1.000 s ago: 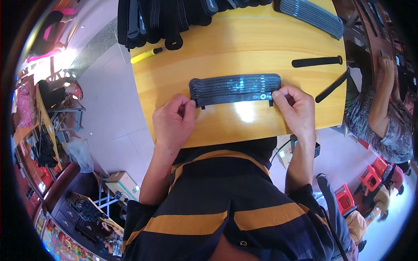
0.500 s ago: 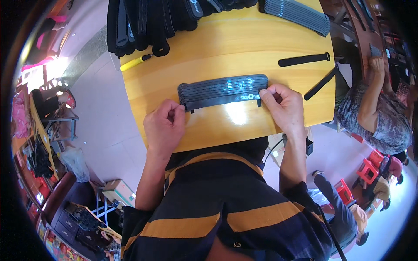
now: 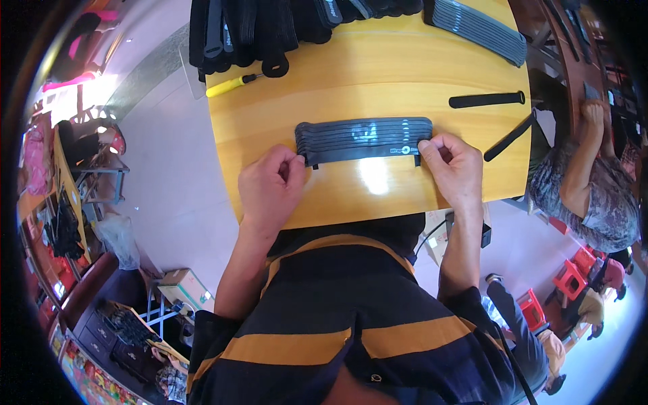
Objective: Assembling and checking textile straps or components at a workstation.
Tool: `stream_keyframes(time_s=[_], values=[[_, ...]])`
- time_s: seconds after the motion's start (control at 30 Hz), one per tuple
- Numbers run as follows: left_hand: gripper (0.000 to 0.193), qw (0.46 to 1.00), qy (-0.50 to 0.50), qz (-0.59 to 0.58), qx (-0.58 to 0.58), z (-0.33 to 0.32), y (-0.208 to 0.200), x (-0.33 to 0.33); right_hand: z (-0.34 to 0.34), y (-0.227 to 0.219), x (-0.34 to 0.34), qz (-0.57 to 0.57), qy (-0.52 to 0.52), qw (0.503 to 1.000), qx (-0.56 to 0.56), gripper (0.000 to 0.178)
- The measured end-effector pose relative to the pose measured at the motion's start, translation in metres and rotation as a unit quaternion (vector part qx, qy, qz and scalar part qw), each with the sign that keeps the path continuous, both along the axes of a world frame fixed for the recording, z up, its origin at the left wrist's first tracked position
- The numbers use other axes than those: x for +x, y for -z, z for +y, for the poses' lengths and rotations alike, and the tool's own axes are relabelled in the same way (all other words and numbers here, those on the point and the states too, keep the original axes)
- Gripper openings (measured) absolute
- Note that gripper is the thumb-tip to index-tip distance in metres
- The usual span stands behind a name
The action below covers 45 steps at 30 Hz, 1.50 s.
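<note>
A fanned stack of black hook-and-loop straps (image 3: 364,138) lies across the table in front of me, its layers overlapping and a pale printed mark on the nearest strap. My left hand (image 3: 272,189) pinches the near left corner of the stack between thumb and curled fingers. At the other end, my right hand (image 3: 453,169) grips the near right corner, thumb on top. Two small dark tabs stick out under the near edge, one beside each hand. How many layers my fingers hold is hidden.
Piles of black straps (image 3: 250,30) cover the far left of the yellow wooden table (image 3: 364,74). Near them lies a yellow-handled tool (image 3: 231,86). Another strap stack (image 3: 476,30) sits far right, above two loose straps (image 3: 487,100). A co-worker (image 3: 574,189) sits to the right.
The table and everything on it have shifted to the right in the picture, as the view turned slightly. Both hands keep their hold at the ends of the stack.
</note>
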State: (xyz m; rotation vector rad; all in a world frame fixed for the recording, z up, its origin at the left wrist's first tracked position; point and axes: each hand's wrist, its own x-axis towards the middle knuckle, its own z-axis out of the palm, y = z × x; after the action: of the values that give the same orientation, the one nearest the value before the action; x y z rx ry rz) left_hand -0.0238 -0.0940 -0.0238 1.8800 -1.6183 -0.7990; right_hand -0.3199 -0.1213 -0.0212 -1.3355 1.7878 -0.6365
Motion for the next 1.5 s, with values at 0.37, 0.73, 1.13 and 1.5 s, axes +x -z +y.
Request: stream_keyframes(time_s=[0.37,0.73,1.13,1.5], values=[[0.016,1.0,0.008,-0.007,-0.01,-0.001,0.003,0.002,-0.001,-0.003,0.003,0.015,0.004,1.0,0.0,0.019],[0.016,0.999,0.014,-0.031,0.0,-0.005,0.0,0.0,0.0,-0.006,0.005,0.053,0.005,0.999,-0.007,0.022],[0.02,0.996,0.064,-0.06,0.022,-0.012,-0.005,0.01,0.001,-0.009,-0.005,0.189,-0.029,0.982,0.006,0.034],[0.011,0.995,0.041,0.035,-0.08,0.004,-0.002,0.001,0.0,-0.006,0.042,0.174,-0.07,0.923,-0.337,0.028]])
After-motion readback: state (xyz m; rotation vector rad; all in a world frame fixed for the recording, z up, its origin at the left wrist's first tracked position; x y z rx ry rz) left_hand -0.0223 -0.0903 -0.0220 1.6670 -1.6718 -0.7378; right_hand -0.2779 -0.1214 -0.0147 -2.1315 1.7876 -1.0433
